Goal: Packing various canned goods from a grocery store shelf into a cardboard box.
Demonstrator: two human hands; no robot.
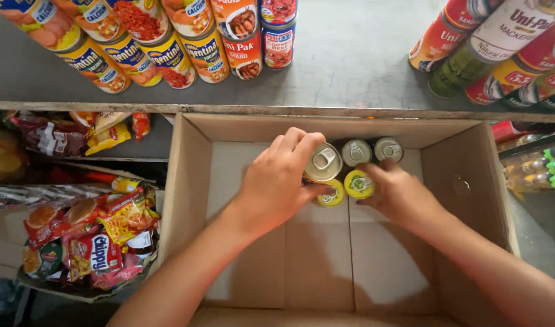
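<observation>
left hand (pixel 276 181) grips a silver-topped can (pixel 323 162), right hand (pixel 402 192) curls round a yellow-lidded can (pixel 358 184); cardboard box (pixel 192 175) nearly emptied, five cans left beside the fingers

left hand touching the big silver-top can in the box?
Touching. The head view shows the left hand wrapped over the silver-topped can, its fingers lying against the can's rim with no gap, inside the cardboard box.

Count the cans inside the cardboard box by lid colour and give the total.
Silver-lidded cans: 3 – one under the left hand, one in the middle, one at the right.
Yellow-lidded cans: 2 – one by the left hand, one at the right hand.
Total: 5 cans in the box.
</observation>
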